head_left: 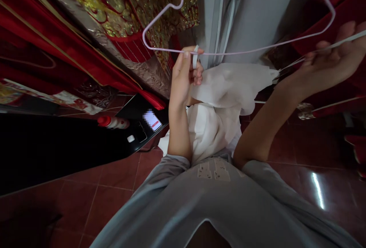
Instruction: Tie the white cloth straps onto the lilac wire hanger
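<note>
My left hand [185, 70] pinches the bottom bar of a thin lilac clothes hanger [246, 52], near its left end. A white strap [195, 59] loops over the bar at those same fingers. Below hangs a sheer white garment [228, 86], its folds falling between my forearms. At the right, my right hand [326, 61] is raised with fingers bent around another thin white strap [347, 40], which stretches from the garment to the picture's edge. The hanger's hook is out of view.
Red and gold sequined garments [105, 4] hang at the left. A black tabletop [71, 145] bears a lit phone [153, 120], a dark phone [141, 132], a white earphone case [130, 139] and a red-capped bottle [114, 122]. Dark red clothes [343, 7] hang at the right; red tiles [114, 187] cover the floor.
</note>
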A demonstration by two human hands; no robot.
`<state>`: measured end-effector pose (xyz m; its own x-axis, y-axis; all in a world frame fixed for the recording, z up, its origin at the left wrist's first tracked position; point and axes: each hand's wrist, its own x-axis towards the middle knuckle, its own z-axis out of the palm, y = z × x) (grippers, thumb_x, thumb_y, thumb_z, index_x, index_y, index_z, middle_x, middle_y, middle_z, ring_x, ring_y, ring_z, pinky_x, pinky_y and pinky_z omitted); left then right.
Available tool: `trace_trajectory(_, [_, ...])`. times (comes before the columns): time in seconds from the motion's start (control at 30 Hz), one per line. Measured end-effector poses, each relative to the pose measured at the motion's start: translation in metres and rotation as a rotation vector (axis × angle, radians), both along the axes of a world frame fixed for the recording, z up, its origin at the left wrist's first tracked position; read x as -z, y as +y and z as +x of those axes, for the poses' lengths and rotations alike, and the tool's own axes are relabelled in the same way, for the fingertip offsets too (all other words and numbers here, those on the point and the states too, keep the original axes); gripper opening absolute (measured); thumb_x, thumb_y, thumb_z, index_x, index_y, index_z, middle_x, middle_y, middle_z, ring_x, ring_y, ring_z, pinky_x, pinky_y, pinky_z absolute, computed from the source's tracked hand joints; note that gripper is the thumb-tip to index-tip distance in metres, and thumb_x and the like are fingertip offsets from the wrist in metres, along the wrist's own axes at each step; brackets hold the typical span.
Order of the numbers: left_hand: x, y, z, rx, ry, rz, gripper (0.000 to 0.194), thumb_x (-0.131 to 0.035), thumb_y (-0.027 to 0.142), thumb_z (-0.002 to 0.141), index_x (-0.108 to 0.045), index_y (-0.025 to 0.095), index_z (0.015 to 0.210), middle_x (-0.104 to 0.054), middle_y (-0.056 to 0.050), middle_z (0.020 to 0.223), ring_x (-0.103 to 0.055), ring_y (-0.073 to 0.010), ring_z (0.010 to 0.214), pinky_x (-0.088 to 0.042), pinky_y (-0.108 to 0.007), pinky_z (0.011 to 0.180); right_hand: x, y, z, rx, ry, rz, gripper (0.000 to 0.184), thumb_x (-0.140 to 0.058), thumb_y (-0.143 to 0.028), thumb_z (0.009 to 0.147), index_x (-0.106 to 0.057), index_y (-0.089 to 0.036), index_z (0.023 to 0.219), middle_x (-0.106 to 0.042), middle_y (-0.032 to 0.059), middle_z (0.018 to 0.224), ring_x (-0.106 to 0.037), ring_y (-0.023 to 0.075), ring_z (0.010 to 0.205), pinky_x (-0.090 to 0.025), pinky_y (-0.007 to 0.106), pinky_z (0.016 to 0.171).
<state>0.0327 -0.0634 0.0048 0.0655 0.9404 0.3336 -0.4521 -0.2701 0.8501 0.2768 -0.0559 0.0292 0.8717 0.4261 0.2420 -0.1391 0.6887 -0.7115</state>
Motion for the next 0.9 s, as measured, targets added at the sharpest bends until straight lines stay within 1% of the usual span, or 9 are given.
trace_trajectory(0.13, [0.002,0.001,0.007,-0.017,-0.032,0.002,0.034,-0.039,0.031,0.111,-0.069,0.027,0.095,-0.046,-0.001,0.060,-0.044,-0.0166,0.042,-0.030,-0.025,0.038,0.009,-0.018,-0.045,-0.088,-0.254,-0.026,0.029,-0.038,-0.027,0.091,-0.065,-0.023,0.101,-0.071,-0.0013,0.097,-0.060,0.0056,0.065,-0.038,0.023,0.056])
trace_trajectory(0.2, [0.002,0.000,0.008,-0.013,-0.048,0.008,0.034,-0.039,0.029,0.112,-0.069,0.025,0.095,-0.046,-0.002,0.062,-0.044,-0.0163,0.043,-0.029,-0.025,0.039,0.016,-0.021,-0.071,-0.207,-0.401,-0.040,0.024,-0.049,-0.023,0.087,-0.069,-0.024,0.101,-0.073,-0.0013,0.100,-0.062,0.0080,0.068,-0.041,0.026,0.059])
trace_trajectory(0.3, [0.002,-0.002,0.011,-0.024,-0.068,0.024,0.036,-0.038,0.027,0.113,-0.070,0.026,0.096,-0.047,-0.001,0.062,-0.043,-0.0155,0.044,-0.027,-0.024,0.039,0.024,-0.019,-0.096,-0.293,-0.563,-0.083,0.026,-0.046,-0.036,0.096,-0.068,-0.036,0.111,-0.073,-0.0043,0.111,-0.066,0.0134,0.078,-0.050,0.033,0.067])
trace_trajectory(0.37, [0.003,-0.003,0.014,-0.039,-0.077,0.035,0.034,-0.039,0.026,0.113,-0.069,0.027,0.097,-0.047,-0.001,0.062,-0.044,-0.0157,0.044,-0.025,-0.025,0.040,0.028,-0.015,-0.100,-0.318,-0.655,-0.132,0.025,-0.044,-0.046,0.098,-0.063,-0.045,0.114,-0.069,-0.0080,0.118,-0.068,0.0174,0.090,-0.054,0.038,0.075])
trace_trajectory(0.43, [0.005,-0.004,0.018,-0.057,-0.076,0.035,0.031,-0.041,0.028,0.113,-0.068,0.027,0.099,-0.047,-0.001,0.062,-0.044,-0.0162,0.045,-0.025,-0.026,0.040,0.031,-0.012,-0.098,-0.340,-0.694,-0.172,0.022,-0.047,-0.052,0.096,-0.062,-0.049,0.113,-0.067,-0.0091,0.119,-0.068,0.0201,0.097,-0.056,0.042,0.079])
trace_trajectory(0.6, [0.008,-0.004,0.020,-0.054,-0.042,-0.063,0.031,-0.041,0.026,0.114,-0.071,0.023,0.106,-0.057,-0.002,0.070,-0.049,-0.0129,0.049,-0.029,-0.025,0.042,0.034,-0.007,-0.087,-0.279,-0.699,-0.183,0.030,-0.046,-0.063,0.093,-0.061,-0.040,0.105,-0.067,-0.0065,0.120,-0.068,0.0200,0.094,-0.057,0.046,0.089])
trace_trajectory(0.73, [0.008,-0.001,0.005,-0.220,-0.126,-0.029,0.028,-0.053,0.005,0.107,-0.071,0.025,0.117,-0.065,-0.001,0.086,-0.051,-0.0097,0.055,-0.035,-0.020,0.046,0.036,-0.002,-0.082,-0.294,-0.697,-0.228,0.031,-0.047,-0.065,0.091,-0.061,-0.043,0.106,-0.070,-0.0058,0.110,-0.067,0.0200,0.089,-0.055,0.045,0.088])
trace_trajectory(0.83, [0.015,0.008,-0.013,-0.403,-0.114,-0.035,0.029,-0.053,0.004,0.103,-0.073,0.025,0.109,-0.071,-0.002,0.097,-0.053,-0.0112,0.055,-0.036,-0.022,0.046,0.038,0.001,-0.080,-0.283,-0.675,-0.177,0.030,-0.051,-0.067,0.089,-0.064,-0.043,0.102,-0.071,-0.0037,0.100,-0.066,0.0219,0.082,-0.055,0.046,0.082])
trace_trajectory(0.9, [0.024,0.016,-0.026,-0.553,-0.095,-0.024,0.030,-0.051,0.006,0.105,-0.073,0.026,0.103,-0.073,0.000,0.101,-0.062,-0.0145,0.066,-0.040,-0.024,0.050,0.040,0.004,-0.079,-0.277,-0.670,-0.133,0.027,-0.053,-0.067,0.088,-0.065,-0.045,0.100,-0.071,-0.0034,0.101,-0.066,0.0228,0.081,-0.054,0.046,0.078])
